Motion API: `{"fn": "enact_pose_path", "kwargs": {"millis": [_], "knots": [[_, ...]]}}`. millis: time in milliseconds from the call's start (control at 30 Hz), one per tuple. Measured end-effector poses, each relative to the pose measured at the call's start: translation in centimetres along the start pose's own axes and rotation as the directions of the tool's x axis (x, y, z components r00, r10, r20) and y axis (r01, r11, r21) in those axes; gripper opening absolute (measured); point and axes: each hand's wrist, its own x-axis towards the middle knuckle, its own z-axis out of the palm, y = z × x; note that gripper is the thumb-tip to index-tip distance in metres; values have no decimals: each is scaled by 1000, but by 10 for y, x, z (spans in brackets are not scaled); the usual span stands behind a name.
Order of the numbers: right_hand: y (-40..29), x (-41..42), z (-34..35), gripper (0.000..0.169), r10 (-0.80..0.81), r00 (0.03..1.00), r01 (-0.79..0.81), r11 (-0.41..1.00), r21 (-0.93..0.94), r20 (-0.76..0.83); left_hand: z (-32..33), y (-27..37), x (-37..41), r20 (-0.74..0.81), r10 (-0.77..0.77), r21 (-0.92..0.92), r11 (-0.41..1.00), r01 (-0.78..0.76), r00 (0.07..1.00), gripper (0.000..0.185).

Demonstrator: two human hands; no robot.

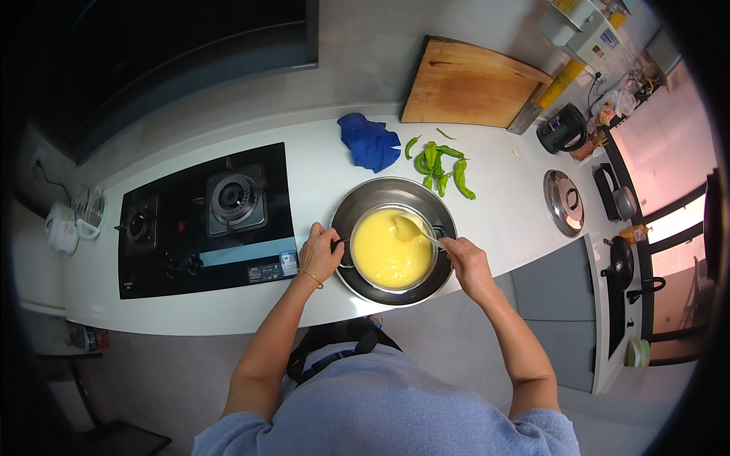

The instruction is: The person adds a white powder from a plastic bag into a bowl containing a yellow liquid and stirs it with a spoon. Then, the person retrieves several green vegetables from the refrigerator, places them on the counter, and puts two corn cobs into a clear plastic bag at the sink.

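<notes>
A steel pot [393,285] full of thick yellow liquid [382,248] sits inside a wider metal basin [393,191] at the counter's front edge. My left hand [322,251] grips the pot's black side handle, with a gold bangle on that wrist. The handle of a pale ladle [415,225] is in my right hand [469,265]; its bowl rests in the yellow liquid near the pot's right side. Behind the basin lie several green peppers [438,162] and a crumpled blue cloth [369,142], touched by neither hand.
To the left is a black gas hob [171,239] with burners. A wooden cutting board [467,85] leans on the back wall, beside a cleaver-like blade [524,117]. Rightward stand a black kettle [562,128] and a steel lid [564,203]. The counter's front edge [228,330] runs before me.
</notes>
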Motion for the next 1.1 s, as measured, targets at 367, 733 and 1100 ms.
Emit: {"fn": "enact_pose_path", "kwargs": {"millis": [367,733,1100], "knots": [[23,6,38,20,-94,995,95,995,-9,44,-2,6,3,13,86,221,971,-86,996,15],[10,-26,69,19,462,770,-625,408,665,440,8,6,1,-12,60,181,982,-57,998,19],[8,-16,27,21,428,876,-435,500,749,223,21,7,-9,-234,183,246,961,-124,955,17]]}}
